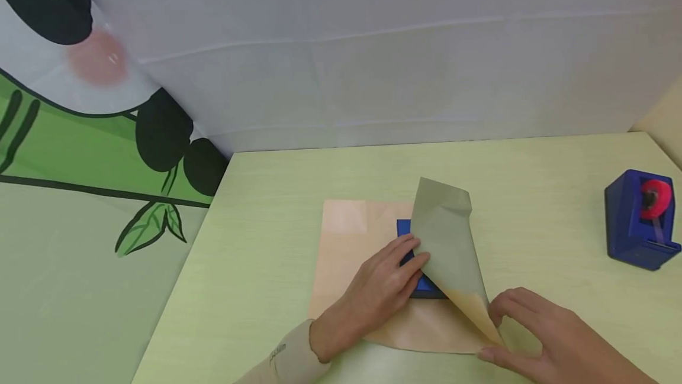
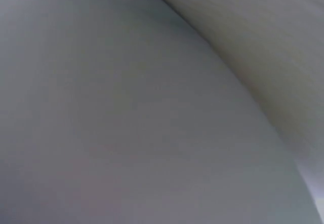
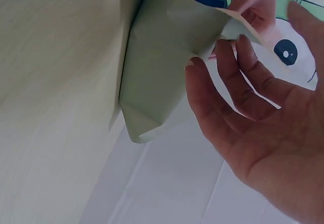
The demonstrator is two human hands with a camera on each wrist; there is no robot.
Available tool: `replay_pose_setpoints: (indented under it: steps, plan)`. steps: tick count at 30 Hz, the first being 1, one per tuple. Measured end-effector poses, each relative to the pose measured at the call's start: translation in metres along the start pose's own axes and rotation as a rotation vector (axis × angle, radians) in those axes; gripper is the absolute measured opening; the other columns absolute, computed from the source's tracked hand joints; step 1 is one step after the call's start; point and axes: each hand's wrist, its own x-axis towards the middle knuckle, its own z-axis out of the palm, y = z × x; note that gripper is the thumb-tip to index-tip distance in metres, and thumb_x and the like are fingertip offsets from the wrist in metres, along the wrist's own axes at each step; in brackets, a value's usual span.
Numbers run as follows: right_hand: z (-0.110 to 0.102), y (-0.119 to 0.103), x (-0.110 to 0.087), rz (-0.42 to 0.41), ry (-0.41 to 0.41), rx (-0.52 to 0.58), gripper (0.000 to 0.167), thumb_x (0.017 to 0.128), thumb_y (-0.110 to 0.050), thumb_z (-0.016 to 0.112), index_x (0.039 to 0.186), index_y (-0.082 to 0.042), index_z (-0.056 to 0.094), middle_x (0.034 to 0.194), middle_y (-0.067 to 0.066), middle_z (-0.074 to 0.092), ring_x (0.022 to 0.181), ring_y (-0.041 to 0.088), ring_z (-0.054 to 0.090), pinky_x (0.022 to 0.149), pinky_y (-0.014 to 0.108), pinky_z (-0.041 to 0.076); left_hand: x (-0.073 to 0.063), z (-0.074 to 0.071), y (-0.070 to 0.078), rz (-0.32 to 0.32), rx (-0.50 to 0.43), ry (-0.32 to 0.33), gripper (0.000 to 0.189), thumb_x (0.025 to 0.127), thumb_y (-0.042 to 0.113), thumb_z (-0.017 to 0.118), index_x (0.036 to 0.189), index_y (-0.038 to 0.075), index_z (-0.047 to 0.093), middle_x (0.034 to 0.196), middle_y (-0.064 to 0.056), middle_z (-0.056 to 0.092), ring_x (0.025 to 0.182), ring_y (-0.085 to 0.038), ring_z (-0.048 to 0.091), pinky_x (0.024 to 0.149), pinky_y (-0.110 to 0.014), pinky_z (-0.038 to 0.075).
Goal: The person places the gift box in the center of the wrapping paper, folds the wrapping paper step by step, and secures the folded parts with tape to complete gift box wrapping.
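Observation:
A sheet of brown paper, greyish green on its other side, lies with its right side folded up over a flat dark blue rectangular object. That folded flap covers much of the blue object. My left hand rests on the blue object with its fingers extended, fingertips right at the flap's edge. At the paper's lower right corner is my right hand, thumb and bent fingers spread apart around it. In the right wrist view, the right fingertips touch the greenish side of the flap.
A blue tape dispenser with a red roll stands at the table's right. Behind the pale wooden table hangs a white cloth, with a green cartoon print on the left. The left wrist view is filled by a blurred grey surface.

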Motion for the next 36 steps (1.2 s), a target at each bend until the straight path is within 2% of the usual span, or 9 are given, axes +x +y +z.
replay_pose_setpoints:
  steps: [3, 5, 10, 16, 20, 25, 28, 32, 36]
  plan:
    - [0.006, -0.001, -0.004, -0.053, 0.058, -0.038, 0.033, 0.082, -0.055, 0.082, 0.093, -0.035, 0.057, 0.094, -0.022, 0.051, 0.073, -0.006, 0.046, 0.055, 0.019, 0.043, 0.000, 0.000, 0.000, 0.000, -0.002, -0.005, 0.026, 0.092, 0.011, 0.078, 0.117, 0.007, 0.075, 0.129, -0.015, 0.067, 0.127, -0.027, 0.062, 0.111, -0.029, 0.044]
    - [0.010, 0.000, -0.005, -0.129, 0.108, -0.035, 0.035, 0.081, -0.043, 0.087, 0.089, -0.034, 0.054, 0.087, -0.024, 0.047, 0.068, -0.008, 0.041, 0.052, 0.015, 0.037, -0.001, 0.000, -0.001, -0.001, -0.003, -0.011, 0.026, 0.092, 0.011, 0.078, 0.118, 0.007, 0.074, 0.129, -0.015, 0.067, 0.127, -0.027, 0.061, 0.111, -0.029, 0.043]
    - [0.019, 0.005, -0.006, -0.238, 0.108, 0.009, 0.043, 0.079, -0.014, 0.087, 0.087, -0.030, 0.048, 0.079, -0.026, 0.037, 0.065, -0.010, 0.035, 0.050, 0.013, 0.030, -0.001, 0.000, -0.001, -0.002, -0.001, -0.025, 0.025, 0.094, 0.013, 0.076, 0.118, 0.007, 0.075, 0.129, -0.014, 0.068, 0.127, -0.026, 0.062, 0.112, -0.029, 0.042]
    - [0.026, 0.007, -0.009, -0.224, 0.070, 0.049, 0.038, 0.079, -0.005, 0.083, 0.089, -0.025, 0.052, 0.082, -0.026, 0.039, 0.068, -0.010, 0.037, 0.053, 0.014, 0.033, -0.001, 0.000, -0.001, 0.011, 0.024, -0.028, 0.025, 0.093, 0.012, 0.076, 0.118, 0.008, 0.075, 0.127, -0.012, 0.069, 0.126, -0.025, 0.062, 0.112, -0.028, 0.042]
    - [0.030, 0.004, -0.012, -0.236, 0.142, 0.005, 0.043, 0.075, -0.006, 0.084, 0.088, -0.028, 0.049, 0.081, -0.027, 0.037, 0.065, -0.012, 0.035, 0.051, 0.010, 0.030, -0.001, 0.000, -0.001, 0.024, 0.062, -0.035, 0.026, 0.093, 0.013, 0.076, 0.119, 0.009, 0.075, 0.127, -0.012, 0.069, 0.126, -0.024, 0.062, 0.112, -0.028, 0.043]
    - [0.025, -0.002, -0.011, -0.212, 0.185, -0.035, 0.043, 0.077, -0.030, 0.090, 0.090, -0.033, 0.050, 0.084, -0.026, 0.038, 0.067, -0.010, 0.036, 0.053, 0.013, 0.030, -0.002, -0.001, 0.000, 0.027, 0.106, -0.063, 0.030, 0.093, 0.013, 0.075, 0.122, 0.010, 0.073, 0.129, -0.012, 0.068, 0.126, -0.024, 0.062, 0.111, -0.028, 0.043]
    - [0.017, -0.006, -0.007, -0.165, 0.184, -0.002, 0.034, 0.085, -0.041, 0.084, 0.093, -0.036, 0.051, 0.088, -0.026, 0.042, 0.072, -0.009, 0.041, 0.056, 0.015, 0.034, -0.002, -0.001, 0.000, 0.019, 0.123, -0.086, 0.032, 0.093, 0.012, 0.073, 0.125, 0.010, 0.072, 0.131, -0.012, 0.068, 0.127, -0.023, 0.061, 0.112, -0.027, 0.042]
    - [0.009, -0.011, 0.003, -0.149, 0.248, 0.026, 0.025, 0.095, -0.023, 0.076, 0.099, -0.039, 0.057, 0.095, -0.028, 0.048, 0.080, -0.009, 0.047, 0.062, 0.013, 0.042, -0.004, 0.001, 0.000, -0.002, 0.107, -0.068, 0.035, 0.094, 0.010, 0.068, 0.129, 0.008, 0.071, 0.130, -0.010, 0.069, 0.127, -0.023, 0.062, 0.112, -0.027, 0.042]
    - [0.007, -0.007, 0.015, -0.235, 0.345, -0.006, 0.033, 0.089, -0.011, 0.080, 0.107, -0.033, 0.063, 0.106, -0.024, 0.053, 0.089, -0.005, 0.052, 0.075, 0.008, 0.044, -0.004, 0.003, 0.002, -0.033, 0.045, 0.006, 0.032, 0.096, 0.015, 0.068, 0.125, 0.004, 0.072, 0.126, -0.010, 0.071, 0.125, -0.028, 0.063, 0.107, -0.030, 0.048]
